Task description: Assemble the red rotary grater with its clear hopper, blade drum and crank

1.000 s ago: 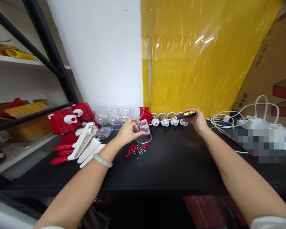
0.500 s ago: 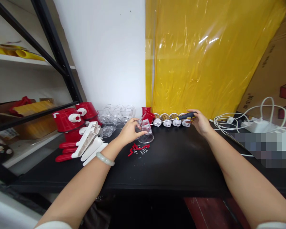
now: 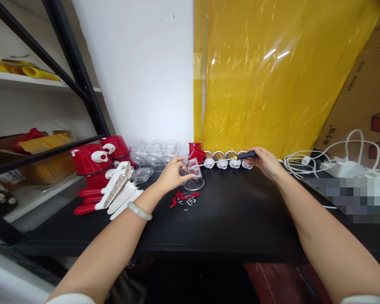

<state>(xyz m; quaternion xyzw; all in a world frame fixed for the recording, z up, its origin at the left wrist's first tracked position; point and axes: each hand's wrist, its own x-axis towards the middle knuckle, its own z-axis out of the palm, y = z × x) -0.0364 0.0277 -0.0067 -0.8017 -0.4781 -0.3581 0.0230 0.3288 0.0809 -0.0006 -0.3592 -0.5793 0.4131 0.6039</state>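
Note:
My left hand (image 3: 172,174) grips a clear plastic cup-shaped part (image 3: 193,174) and holds it tilted on its side just above the black table (image 3: 228,219). My right hand (image 3: 266,162) is closed round the black and yellow handle of a screwdriver (image 3: 232,158). Its thin shaft points left, and its tip reaches the clear part. Small red pieces and tiny screws (image 3: 184,198) lie on the table right below the clear part.
Red housings (image 3: 91,160) and white plastic arms (image 3: 118,188) lie at the left, with clear bowls (image 3: 155,152) behind. A row of gold and white rollers (image 3: 223,158) lines the yellow curtain (image 3: 272,76). White cables and chargers (image 3: 335,162) sit at the right. A black shelf frame (image 3: 72,67) stands left.
The view shifted slightly to the left between the oldest frame and now. Both hands stay on the clear part and the screwdriver, whose handle has dropped a little lower.

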